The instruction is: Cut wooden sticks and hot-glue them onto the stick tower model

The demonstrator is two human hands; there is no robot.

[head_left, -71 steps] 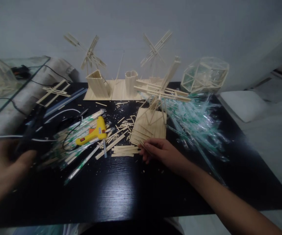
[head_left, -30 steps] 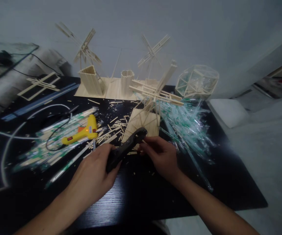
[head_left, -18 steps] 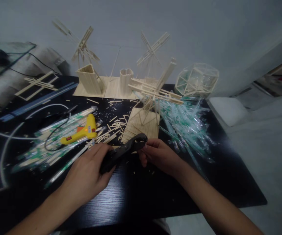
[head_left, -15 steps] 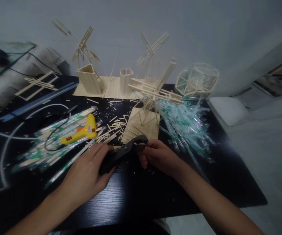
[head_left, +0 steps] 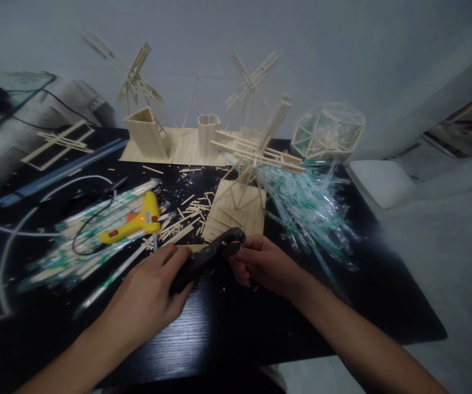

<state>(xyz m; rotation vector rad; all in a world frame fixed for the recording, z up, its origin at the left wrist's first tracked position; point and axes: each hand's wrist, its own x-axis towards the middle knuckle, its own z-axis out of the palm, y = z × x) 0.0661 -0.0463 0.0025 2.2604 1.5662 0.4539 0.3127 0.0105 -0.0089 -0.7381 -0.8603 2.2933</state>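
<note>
My left hand (head_left: 153, 290) is wrapped round the handles of a black cutting tool (head_left: 207, 257), whose curved head points right. Close to that head, my right hand (head_left: 264, 262) has its fingers pinched together; whatever they hold is too small to make out. Just beyond the tool, a wooden windmill model (head_left: 256, 156) stands on a square stick base (head_left: 236, 208). Cut stick pieces (head_left: 192, 210) lie to the left of this base. A yellow glue gun (head_left: 131, 221) with an orange light rests on packaged sticks (head_left: 92, 241).
Green and clear wrappers (head_left: 313, 202) are heaped on the right of the black table (head_left: 359, 317). Behind are more windmill models (head_left: 147, 137) and a round stick frame (head_left: 329, 131). A white cable (head_left: 8, 262) curves at the left.
The tool's head has dipped slightly, still beside my right fingers. Both hands keep nearly the same places, and the whole view has shifted a little.
</note>
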